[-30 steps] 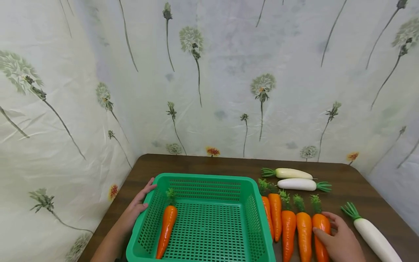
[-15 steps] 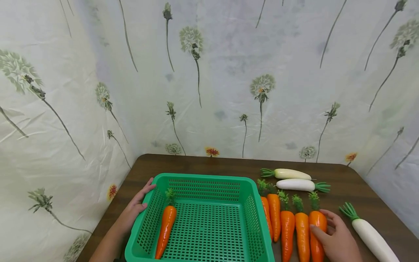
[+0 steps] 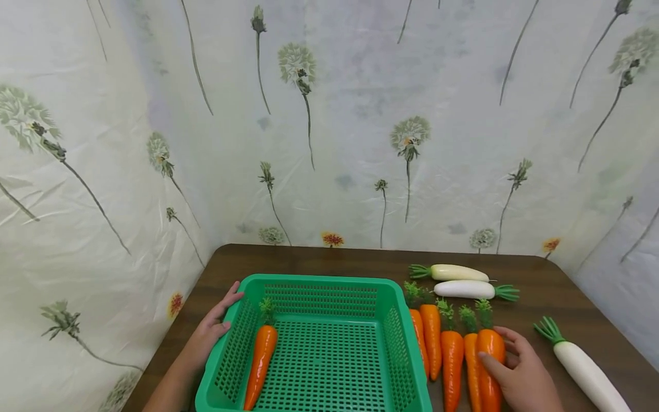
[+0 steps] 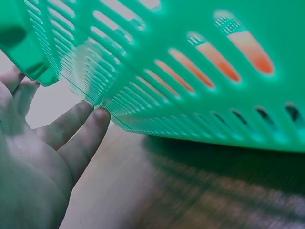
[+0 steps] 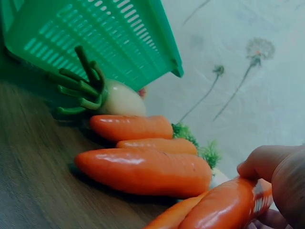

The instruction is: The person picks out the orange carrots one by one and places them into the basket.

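With thumb and fingers, my right hand (image 3: 525, 372) grips the rightmost orange carrot (image 3: 491, 360) in a row of several leafy-topped carrots. That carrot overlaps its neighbour carrot (image 3: 472, 366) in the head view. In the right wrist view the held carrot (image 5: 228, 205) lies under the thumb, its lower end cut off by the frame. My left hand (image 3: 208, 332) is at the left side of a green plastic basket (image 3: 324, 279); the left wrist view shows its extended fingertips (image 4: 100, 114) against the slotted wall. Inside the basket, one carrot (image 3: 262, 360) lies along the left side.
Two white radishes lie behind the carrots, a yellowish one (image 3: 458, 273) and a whiter one (image 3: 463, 289). Another white radish (image 3: 589, 372) lies right of my right hand. Everything rests on a dark wooden table (image 3: 319, 256), with a flower-patterned cloth (image 3: 350, 114) behind it.
My right hand has shifted left with the rightmost carrot, bringing it against and partly over its neighbour. The left hand stays at the basket's side.
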The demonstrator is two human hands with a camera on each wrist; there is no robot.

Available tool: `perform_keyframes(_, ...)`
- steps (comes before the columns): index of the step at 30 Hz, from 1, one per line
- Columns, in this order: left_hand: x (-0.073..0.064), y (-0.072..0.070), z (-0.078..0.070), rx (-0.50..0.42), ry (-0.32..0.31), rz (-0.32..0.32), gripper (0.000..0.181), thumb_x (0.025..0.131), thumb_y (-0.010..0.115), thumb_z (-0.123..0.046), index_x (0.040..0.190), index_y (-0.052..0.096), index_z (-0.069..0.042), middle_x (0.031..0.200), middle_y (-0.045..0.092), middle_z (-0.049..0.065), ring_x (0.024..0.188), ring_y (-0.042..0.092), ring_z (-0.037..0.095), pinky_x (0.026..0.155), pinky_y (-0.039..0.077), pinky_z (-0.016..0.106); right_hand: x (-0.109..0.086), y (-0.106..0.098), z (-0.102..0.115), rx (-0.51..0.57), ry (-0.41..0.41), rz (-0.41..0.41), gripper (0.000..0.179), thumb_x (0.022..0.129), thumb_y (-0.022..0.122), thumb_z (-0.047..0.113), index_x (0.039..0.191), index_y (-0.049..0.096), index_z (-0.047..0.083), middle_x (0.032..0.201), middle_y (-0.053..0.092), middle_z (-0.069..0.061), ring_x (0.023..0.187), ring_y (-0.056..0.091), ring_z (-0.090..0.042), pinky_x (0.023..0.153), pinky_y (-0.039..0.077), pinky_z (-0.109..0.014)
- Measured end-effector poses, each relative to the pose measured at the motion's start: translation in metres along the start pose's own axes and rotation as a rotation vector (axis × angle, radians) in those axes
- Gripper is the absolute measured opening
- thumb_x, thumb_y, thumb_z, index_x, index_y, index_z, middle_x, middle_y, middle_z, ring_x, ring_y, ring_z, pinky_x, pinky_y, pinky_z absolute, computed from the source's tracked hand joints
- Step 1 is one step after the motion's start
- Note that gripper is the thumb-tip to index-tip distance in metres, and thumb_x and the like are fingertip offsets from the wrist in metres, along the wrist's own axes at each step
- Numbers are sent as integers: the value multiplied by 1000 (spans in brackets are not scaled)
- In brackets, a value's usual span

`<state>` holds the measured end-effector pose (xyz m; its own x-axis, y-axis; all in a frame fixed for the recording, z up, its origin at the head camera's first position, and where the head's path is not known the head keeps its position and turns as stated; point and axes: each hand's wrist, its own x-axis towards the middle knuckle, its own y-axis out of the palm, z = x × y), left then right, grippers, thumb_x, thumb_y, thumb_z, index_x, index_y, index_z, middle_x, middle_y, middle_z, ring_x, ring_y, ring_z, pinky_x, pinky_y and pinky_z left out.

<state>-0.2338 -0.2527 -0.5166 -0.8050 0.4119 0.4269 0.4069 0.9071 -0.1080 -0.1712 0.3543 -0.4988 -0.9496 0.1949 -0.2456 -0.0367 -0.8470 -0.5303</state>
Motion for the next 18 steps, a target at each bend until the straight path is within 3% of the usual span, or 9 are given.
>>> perform_keyframes(13, -2, 0, -2, 6, 11, -13, 53, 105, 32, 5, 157, 27, 15, 178, 8, 6, 154, 18, -10, 115, 26, 11, -2, 9, 10, 23, 9, -11, 100, 96, 71, 51, 162, 17, -3, 153, 32, -40, 125, 59, -51, 78, 62, -44)
perform_keyframes(18, -2, 0, -2, 12, 18, -14, 53, 105, 32, 5, 156, 28, 15, 177, 14, 0, 154, 18, -9, 116, 25, 11, -4, 11, 15, 4, -2, -13, 99, 96, 71, 50, 162, 19, -2, 154, 33, -40, 122, 62, -47, 78, 62, -43)
